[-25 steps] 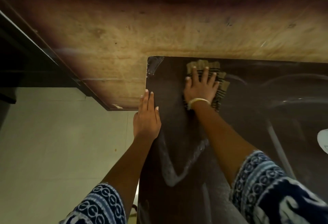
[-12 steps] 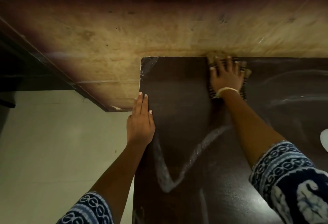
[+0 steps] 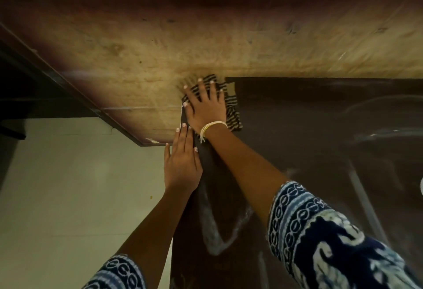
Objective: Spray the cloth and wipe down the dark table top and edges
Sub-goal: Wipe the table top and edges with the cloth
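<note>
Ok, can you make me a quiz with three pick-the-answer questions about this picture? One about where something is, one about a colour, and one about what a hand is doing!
1. Where is the cloth?
A. at the far left corner of the dark table
B. on the floor
C. hanging from a sleeve

2. What colour is the band on the wrist?
A. red
B. pale yellowish white
C. green

3. What is the left hand doing?
A. holding a spray bottle
B. lying flat on the table's left edge
C. making a fist in the air

Answers:
1 A: the right hand presses the striped cloth down at that corner.
2 B: the thin loops look pale against the arm.
3 B: its fingers are straight and hold nothing.
</note>
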The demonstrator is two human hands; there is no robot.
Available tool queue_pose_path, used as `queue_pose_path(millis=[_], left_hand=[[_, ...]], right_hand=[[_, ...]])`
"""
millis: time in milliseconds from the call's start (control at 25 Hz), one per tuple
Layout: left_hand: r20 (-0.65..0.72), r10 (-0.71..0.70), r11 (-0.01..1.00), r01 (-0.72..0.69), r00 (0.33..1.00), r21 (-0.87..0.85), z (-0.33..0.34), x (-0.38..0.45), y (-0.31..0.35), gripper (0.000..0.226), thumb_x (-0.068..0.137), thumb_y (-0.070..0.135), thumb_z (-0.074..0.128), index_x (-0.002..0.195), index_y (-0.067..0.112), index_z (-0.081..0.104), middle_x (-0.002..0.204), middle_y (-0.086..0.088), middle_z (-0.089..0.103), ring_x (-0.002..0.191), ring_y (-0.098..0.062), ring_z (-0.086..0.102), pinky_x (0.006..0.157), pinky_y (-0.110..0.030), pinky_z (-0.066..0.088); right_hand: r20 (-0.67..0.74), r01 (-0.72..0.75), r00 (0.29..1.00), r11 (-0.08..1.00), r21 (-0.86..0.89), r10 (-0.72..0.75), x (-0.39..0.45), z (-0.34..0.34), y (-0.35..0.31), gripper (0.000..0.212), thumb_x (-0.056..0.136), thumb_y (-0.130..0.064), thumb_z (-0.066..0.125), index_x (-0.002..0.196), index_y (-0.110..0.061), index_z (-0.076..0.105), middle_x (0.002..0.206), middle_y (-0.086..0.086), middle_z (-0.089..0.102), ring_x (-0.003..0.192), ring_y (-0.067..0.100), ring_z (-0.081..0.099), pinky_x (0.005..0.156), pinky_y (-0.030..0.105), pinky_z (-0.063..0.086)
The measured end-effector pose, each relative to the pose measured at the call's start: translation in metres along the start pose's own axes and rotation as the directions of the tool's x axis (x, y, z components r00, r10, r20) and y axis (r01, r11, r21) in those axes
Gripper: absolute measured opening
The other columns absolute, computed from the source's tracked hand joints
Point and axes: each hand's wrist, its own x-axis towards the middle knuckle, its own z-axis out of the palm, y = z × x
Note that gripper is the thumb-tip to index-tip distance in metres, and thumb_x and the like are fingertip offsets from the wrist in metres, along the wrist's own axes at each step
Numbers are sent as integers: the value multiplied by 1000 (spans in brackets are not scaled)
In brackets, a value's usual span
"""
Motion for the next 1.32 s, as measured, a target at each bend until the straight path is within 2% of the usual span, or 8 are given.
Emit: queue_pose_path(millis=[160,360,560,720,880,1040,1160,1320], left_hand=[[-5,-1,999,1,1000,-33,-2,2,0,57,100,25,28,154,11,24,162,-4,21,150,-19,17,117,-45,29],[-50,11,994,-17,999,-107,-1,2,0,55,100,23,31,153,10,29,160,-6,27,149,-21,22,115,-43,32],[-83,20,986,-33,996,-163,4,5,-3,53,99,20,35,152,9,32,159,-6,29,149,-20,23,115,-40,33],[-71,27,989,-37,997,-146,6,4,-10,54,99,21,33,152,10,32,160,-6,29,149,-20,23,115,-40,33],[-37,22,990,-27,999,-136,4,1,-6,53,101,26,29,150,7,33,159,-9,30,148,-23,24,113,-42,37],[9,-10,968,12,1000,-251,-1,-25,-7,52,105,26,32,155,15,22,164,2,14,149,-17,22,106,-35,41],[24,-19,953,26,1000,-303,-3,-81,-16,54,105,31,30,156,21,19,164,8,10,145,-10,26,98,-27,46],[7,-107,918,102,994,-384,-3,-133,-19,52,104,30,30,155,21,21,160,4,26,145,-13,29,113,-34,37]], right_hand=[[-17,169,985,985,-37,-170,10,-2,29,54,97,-53,26,150,-43,24,162,0,19,149,31,13,118,54,13],[-166,-299,937,951,75,307,17,-17,113,56,96,-51,28,151,-38,27,161,0,23,149,32,14,118,54,10],[-94,-594,787,790,152,610,3,-9,75,61,98,-52,19,155,-33,11,164,8,1,150,35,-3,119,56,4],[-68,-68,995,998,3,68,-34,7,23,58,98,-51,21,154,-34,17,163,8,13,149,37,9,117,57,15],[-30,220,975,974,-52,-222,-87,16,41,55,97,-50,26,150,-38,28,160,4,25,147,33,21,114,53,24],[-149,-135,980,991,-9,132,-106,-6,136,58,93,-53,25,148,-37,34,158,5,30,145,35,27,115,53,24],[-179,-460,864,882,101,471,-172,-14,203,64,91,-55,19,150,-34,31,161,7,23,147,35,19,117,55,18],[-122,-656,734,744,131,668,-221,-7,192,59,97,-51,22,154,-34,19,164,7,9,149,36,5,117,55,9]])
